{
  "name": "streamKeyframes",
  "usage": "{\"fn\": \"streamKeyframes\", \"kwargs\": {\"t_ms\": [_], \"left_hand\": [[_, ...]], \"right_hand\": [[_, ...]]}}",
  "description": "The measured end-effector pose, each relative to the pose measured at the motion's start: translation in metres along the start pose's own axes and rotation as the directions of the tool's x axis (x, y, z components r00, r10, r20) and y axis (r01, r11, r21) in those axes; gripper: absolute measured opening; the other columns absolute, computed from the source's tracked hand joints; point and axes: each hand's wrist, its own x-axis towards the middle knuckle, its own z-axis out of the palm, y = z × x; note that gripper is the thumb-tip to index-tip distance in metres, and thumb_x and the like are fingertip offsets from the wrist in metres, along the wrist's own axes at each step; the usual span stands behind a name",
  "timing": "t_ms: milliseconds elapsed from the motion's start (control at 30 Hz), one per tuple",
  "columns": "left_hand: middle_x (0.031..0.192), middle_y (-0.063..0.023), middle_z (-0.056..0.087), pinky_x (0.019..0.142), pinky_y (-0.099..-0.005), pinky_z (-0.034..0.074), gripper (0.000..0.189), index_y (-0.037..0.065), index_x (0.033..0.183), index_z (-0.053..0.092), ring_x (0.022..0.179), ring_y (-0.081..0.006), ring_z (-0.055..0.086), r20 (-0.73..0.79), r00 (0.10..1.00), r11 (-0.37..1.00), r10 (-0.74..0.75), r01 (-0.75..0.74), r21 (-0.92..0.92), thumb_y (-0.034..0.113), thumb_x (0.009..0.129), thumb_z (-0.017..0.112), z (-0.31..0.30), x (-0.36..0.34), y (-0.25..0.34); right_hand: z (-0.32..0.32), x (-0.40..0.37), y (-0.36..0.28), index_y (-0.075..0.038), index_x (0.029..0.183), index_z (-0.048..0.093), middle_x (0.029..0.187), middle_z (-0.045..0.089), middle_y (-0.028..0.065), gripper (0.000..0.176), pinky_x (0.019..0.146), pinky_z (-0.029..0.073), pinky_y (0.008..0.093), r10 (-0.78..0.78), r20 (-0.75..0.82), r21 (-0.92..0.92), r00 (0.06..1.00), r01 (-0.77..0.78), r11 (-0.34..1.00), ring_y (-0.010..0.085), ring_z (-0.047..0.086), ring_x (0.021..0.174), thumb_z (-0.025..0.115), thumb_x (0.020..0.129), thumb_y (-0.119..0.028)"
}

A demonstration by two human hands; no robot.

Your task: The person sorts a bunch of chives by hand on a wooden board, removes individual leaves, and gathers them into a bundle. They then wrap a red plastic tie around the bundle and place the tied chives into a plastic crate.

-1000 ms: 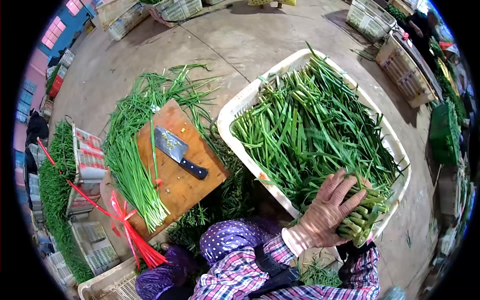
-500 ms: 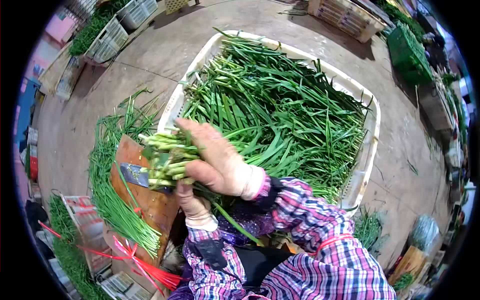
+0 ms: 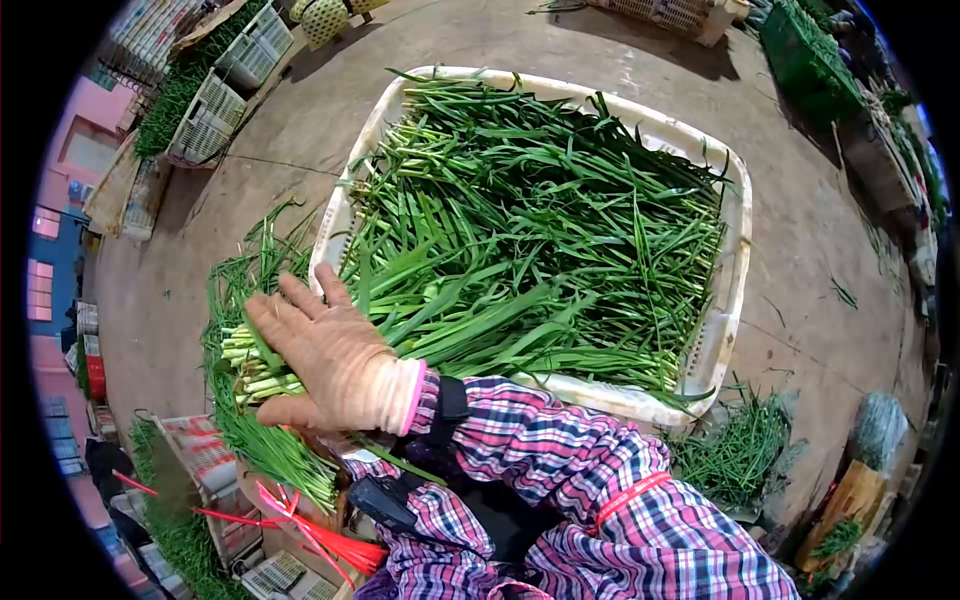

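A bunch of garlic chives [image 3: 252, 372] has its pale stem ends towards the left, its green leaves trailing across a crate's near edge. My right hand [image 3: 325, 350], gloved, lies flat against the stem end with the fingers spread and the thumb apart. Beneath that hand and wrist my left hand is hidden; only its plaid sleeve [image 3: 445, 520] shows. The large white crate [image 3: 740, 250] holds many more chives [image 3: 560, 220]. Below my right hand, a heap of thinner green stalks [image 3: 290, 465] lies partly over a wooden board.
Red plastic ties [image 3: 345, 548] hang at the lower left. Loose greens [image 3: 735, 450] lie on the floor to the right. A green crate [image 3: 805, 65] stands at the upper right, and white crates [image 3: 207, 118] with greens line the upper left. A wooden block [image 3: 845, 510] lies lower right.
My right hand has moved left and down with the bunch, its fingers now spread over the stem ends. My left hand has gone out of sight beneath, and the knife is now hidden.
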Motion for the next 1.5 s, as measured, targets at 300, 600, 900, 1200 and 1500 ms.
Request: {"fn": "streamKeyframes", "kwargs": {"t_ms": [300, 600, 900, 1200, 1500], "left_hand": [[0.103, -0.0071, 0.057, 0.085, -0.0354, 0.046, 0.048, 0.004, 0.113, 0.052, 0.094, -0.0190, 0.055, -0.017, 0.998, 0.995, 0.057, -0.055, 0.083, 0.038, 0.082, 0.062, 0.018, -0.027, 0.023], [0.107, -0.0071, 0.055, 0.087, -0.0354, 0.045, 0.050, 0.004, 0.116, 0.051, 0.097, -0.0188, 0.053, 0.023, 0.996, 0.988, 0.089, -0.091, 0.125, 0.039, 0.082, 0.062, 0.042, -0.030, 0.043], [0.112, -0.0071, 0.054, 0.090, -0.0353, 0.044, 0.052, 0.005, 0.119, 0.049, 0.100, -0.0186, 0.052, 0.045, 0.994, 0.979, 0.104, -0.110, 0.171, 0.039, 0.082, 0.062, 0.068, -0.046, 0.051], [0.116, -0.0070, 0.052, 0.092, -0.0353, 0.043, 0.054, 0.005, 0.122, 0.048, 0.104, -0.0184, 0.050, 0.081, 0.989, 0.969, 0.123, -0.137, 0.204, 0.039, 0.082, 0.062, 0.093, -0.051, 0.052], [0.120, -0.0070, 0.051, 0.094, -0.0352, 0.041, 0.057, 0.005, 0.125, 0.046, 0.107, -0.0182, 0.049, 0.100, 0.985, 0.967, 0.144, -0.161, 0.196, 0.040, 0.082, 0.062, 0.113, -0.067, 0.043]], "right_hand": [[0.003, 0.009, 0.000, -0.004, 0.136, 0.035, 0.131, 0.044, 0.0155, 0.083, 0.105, 0.023, 0.0493, -0.021, 0.104, -0.065, 0.994, 0.028, 0.997, 0.0309, 0.039, 0.124, 0.055, 0.077, -0.058], [-0.110, -0.059, 0.072, -0.011, 0.136, 0.038, 0.107, 0.062, 0.0173, 0.078, 0.102, 0.031, 0.0448, 0.408, 0.316, -0.463, 0.857, -0.236, 0.854, 0.0305, 0.057, 0.104, 0.055, 0.078, -0.062], [-0.185, -0.194, 0.123, -0.013, 0.123, 0.054, 0.104, 0.065, 0.0133, 0.051, 0.086, 0.047, 0.0387, 0.731, 0.072, -0.452, 0.679, -0.631, 0.631, 0.0300, 0.062, 0.097, 0.059, 0.083, -0.043], [-0.136, -0.234, 0.088, -0.005, 0.117, 0.059, 0.104, 0.066, 0.0109, 0.043, 0.082, 0.050, 0.0281, 0.652, 0.239, 0.268, 0.720, -0.694, 0.668, 0.0169, 0.063, 0.090, 0.069, 0.080, -0.025], [-0.049, -0.224, 0.005, -0.001, 0.129, 0.045, 0.124, 0.053, 0.0170, 0.061, 0.097, 0.039, 0.0320, 0.422, 0.362, 0.671, 0.831, -0.547, 0.501, 0.0250, 0.051, 0.114, 0.069, 0.078, -0.026]]}}
